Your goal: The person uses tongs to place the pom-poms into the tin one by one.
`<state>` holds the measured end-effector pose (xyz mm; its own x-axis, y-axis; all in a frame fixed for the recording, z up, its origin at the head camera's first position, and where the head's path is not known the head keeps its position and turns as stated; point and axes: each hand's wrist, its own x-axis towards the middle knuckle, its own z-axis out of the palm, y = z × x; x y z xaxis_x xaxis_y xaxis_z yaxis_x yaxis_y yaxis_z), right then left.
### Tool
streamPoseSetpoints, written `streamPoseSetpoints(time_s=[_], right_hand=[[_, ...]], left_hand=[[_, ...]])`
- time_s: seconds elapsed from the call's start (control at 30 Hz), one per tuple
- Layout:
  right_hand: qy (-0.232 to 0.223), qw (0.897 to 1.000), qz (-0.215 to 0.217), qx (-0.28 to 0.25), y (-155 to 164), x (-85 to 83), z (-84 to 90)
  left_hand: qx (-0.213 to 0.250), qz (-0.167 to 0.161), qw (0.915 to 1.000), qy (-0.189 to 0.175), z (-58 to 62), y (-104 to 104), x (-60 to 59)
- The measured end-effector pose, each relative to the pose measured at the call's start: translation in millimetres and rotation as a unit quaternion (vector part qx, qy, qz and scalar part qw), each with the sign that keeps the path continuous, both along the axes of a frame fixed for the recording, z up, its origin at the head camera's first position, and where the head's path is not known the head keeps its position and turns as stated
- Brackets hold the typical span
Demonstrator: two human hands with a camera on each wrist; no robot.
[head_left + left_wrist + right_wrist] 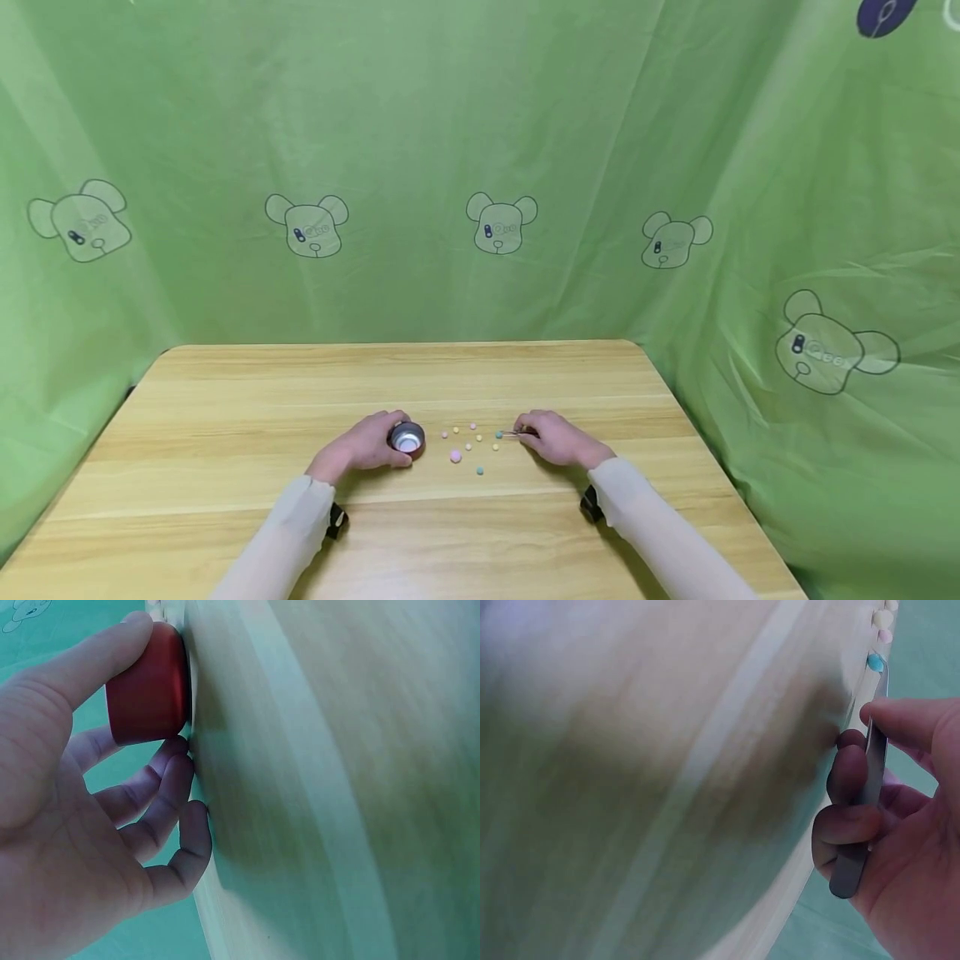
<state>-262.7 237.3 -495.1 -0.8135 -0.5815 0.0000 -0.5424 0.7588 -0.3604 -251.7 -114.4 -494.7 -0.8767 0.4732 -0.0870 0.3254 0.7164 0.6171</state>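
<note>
On the wooden table (225,417) my left hand (367,446) grips a small round cup (407,437), metal inside and red outside (146,686), thumb and fingers around its wall. My right hand (558,439) pinches metal tweezers (864,802) whose tips (508,433) reach a teal bead (498,435); that blue-green bead (874,662) shows at the tweezer tips in the right wrist view. Several small beads, yellow, pink and teal, lie scattered between the hands, among them a larger pink one (455,456).
Green cloth with bear prints (501,223) hangs behind and on both sides of the table. The table's right edge (720,475) runs close to my right sleeve. A black strap (337,521) sits on each wrist.
</note>
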Motion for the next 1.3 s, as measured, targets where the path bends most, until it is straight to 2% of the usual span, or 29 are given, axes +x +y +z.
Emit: streamPoseSetpoints(time_s=[0.6,1.0,1.3], right_hand=[[0.028,1.000,0.014,0.000,-4.2,0.5,3.6],[0.042,0.999,0.022,-0.013,-20.2,-1.5,16.8],[0.027,0.999,0.024,-0.029,-37.7,-1.9,27.7]], left_hand=[[0.012,-0.005,0.9998,-0.016,5.2,1.4,2.9],[0.014,0.006,0.9994,-0.031,4.3,2.0,0.7],[0.020,0.001,0.9995,-0.023,0.6,1.1,-1.1]])
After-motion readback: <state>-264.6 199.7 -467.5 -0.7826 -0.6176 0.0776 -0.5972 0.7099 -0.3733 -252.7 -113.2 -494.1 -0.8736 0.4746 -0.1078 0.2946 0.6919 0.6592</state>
